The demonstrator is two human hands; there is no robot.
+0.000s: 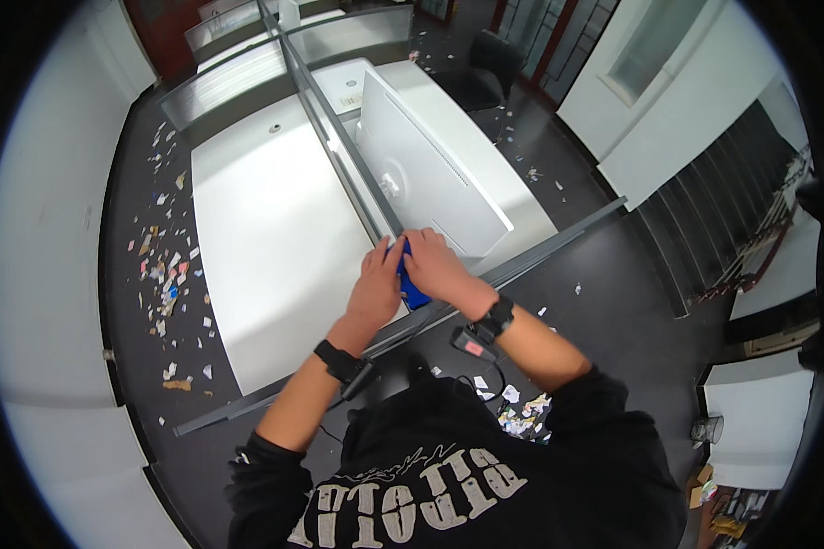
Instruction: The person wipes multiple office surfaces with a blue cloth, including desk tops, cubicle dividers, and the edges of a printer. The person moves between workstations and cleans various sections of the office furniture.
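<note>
Both of my hands meet at a blue object (416,294), possibly a folded cloth, on top of the grey rail of the desk partition (336,144). My left hand (376,288) grips it from the left, fingertips close to those of the other hand. From the right, my right hand (441,266) curls over its far part, hiding much of it. Its near end shows below the hands, by the corner where the rail meets the front cross panel (535,264). Black bands with attached devices circle both wrists.
A white desk (268,219) lies left of the partition. Close to my right hand, a white monitor (419,165) stands on the other desk. Torn paper scraps (168,274) litter the dark floor. A black chair (484,75) is further back, and stairs (721,199) lie at right.
</note>
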